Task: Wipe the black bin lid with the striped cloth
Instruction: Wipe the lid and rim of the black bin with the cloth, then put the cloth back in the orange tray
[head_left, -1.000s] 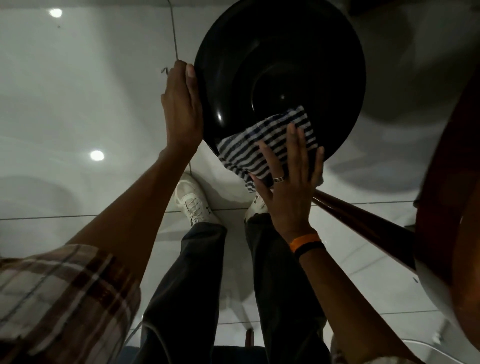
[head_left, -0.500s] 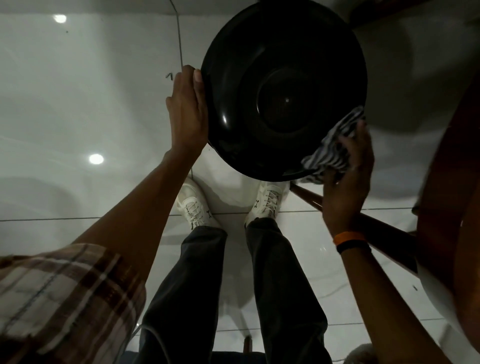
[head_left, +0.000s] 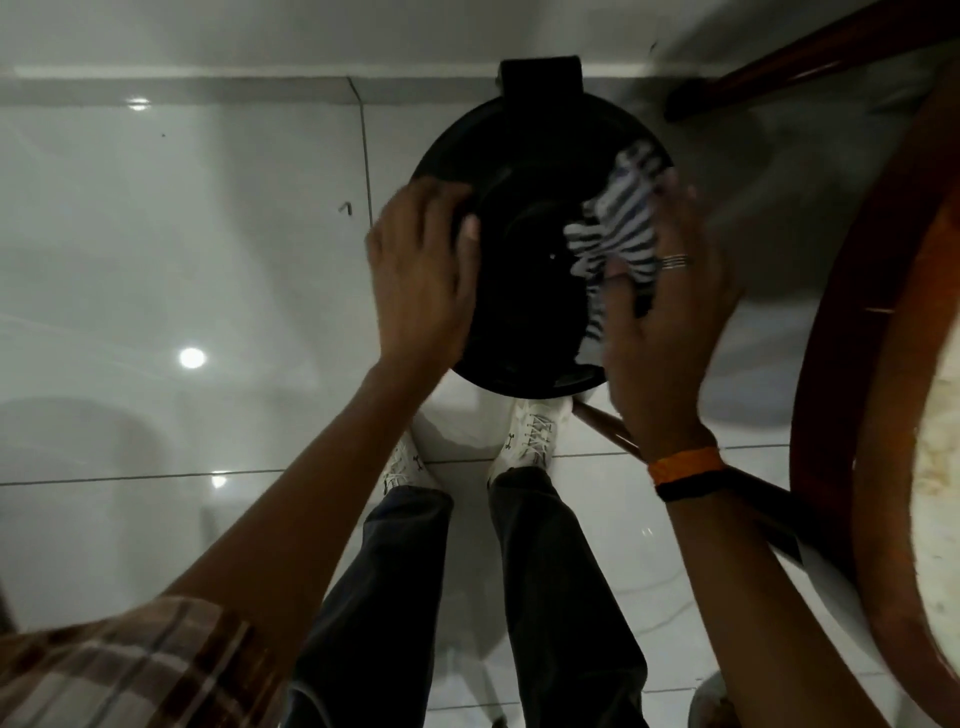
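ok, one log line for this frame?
step: wiping | left hand: steadies bin lid rim | right hand: presses striped cloth on lid's right side

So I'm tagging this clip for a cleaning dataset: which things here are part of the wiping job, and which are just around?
Part of the job:
black bin lid
striped cloth
left hand, steadying the lid's rim
right hand, pressing the cloth on the lid

Just around:
wooden table
white shoes
tiled floor
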